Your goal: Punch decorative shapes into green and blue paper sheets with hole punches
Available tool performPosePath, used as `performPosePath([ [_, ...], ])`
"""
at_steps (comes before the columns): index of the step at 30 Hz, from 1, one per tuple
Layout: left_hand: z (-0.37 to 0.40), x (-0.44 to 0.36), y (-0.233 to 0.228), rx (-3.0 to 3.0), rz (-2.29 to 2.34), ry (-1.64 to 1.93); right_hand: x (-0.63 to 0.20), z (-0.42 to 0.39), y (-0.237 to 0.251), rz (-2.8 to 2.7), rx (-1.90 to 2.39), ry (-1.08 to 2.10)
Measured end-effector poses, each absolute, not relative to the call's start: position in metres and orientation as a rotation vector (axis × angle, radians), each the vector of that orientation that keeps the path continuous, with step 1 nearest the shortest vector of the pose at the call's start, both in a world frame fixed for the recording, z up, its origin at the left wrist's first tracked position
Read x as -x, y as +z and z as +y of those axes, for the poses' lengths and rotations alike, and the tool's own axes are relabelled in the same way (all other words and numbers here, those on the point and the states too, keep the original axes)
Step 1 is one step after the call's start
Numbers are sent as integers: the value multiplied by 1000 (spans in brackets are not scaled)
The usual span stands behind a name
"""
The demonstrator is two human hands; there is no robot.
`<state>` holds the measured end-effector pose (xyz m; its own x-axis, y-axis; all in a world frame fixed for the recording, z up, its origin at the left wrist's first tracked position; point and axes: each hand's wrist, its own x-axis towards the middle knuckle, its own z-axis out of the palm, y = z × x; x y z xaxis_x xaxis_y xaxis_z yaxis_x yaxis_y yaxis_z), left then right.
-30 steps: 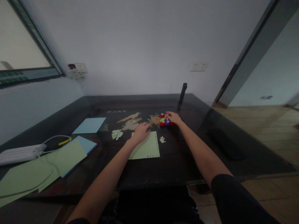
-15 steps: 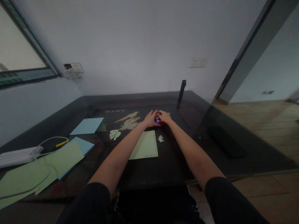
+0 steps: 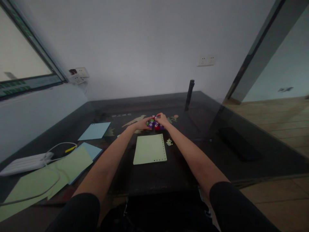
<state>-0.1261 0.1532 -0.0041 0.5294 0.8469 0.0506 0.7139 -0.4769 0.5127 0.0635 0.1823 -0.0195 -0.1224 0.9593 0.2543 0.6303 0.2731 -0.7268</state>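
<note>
In the head view, both hands are reaching to the far middle of the dark glossy table [image 3: 183, 167] and are closing around a cluster of small red, purple and green plastic craft punches [image 3: 154, 123]. The left hand [image 3: 141, 123] is cupping the cluster from its left, fingers curled and gathered toward it. The right hand [image 3: 163, 120] is lying over the cluster's right and far side, fingers bent down onto the pieces. Whether any single punch is being pinched, or the group is only being herded between the palms, cannot be told at this distance.

The punches are looking like light, hard, smooth moulded pieces; they would likely slide easily on the polished top and scatter if squeezed unevenly, so the safest hold is probably by the sides of each body or by corralling the whole group.

Just nearer than the fingers, a pale green sheet of paper with punched holes along two edges [image 3: 150, 149] is lying flat, and a small heap of pale paper cut-outs [image 3: 169, 141] is sitting beside its right edge.

Much is staying unclear: the picture is dim and soft, the hands are covering part of the cluster so its count is uncertain, and the left forearm is crossing over the table's light inlaid pattern.
</note>
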Motion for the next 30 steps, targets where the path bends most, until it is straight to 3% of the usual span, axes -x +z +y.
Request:
performPosePath([
  [4,147,137,6,-2225,1310,392,-76,184,-15,-1810,1448,575],
  [11,159,95,-9,-2160,1570,772,-89,161,-19,-2177,1122,502],
  [30,159,89,-11,-2261,1600,772,-102,153,-21,-2284,1058,461],
])
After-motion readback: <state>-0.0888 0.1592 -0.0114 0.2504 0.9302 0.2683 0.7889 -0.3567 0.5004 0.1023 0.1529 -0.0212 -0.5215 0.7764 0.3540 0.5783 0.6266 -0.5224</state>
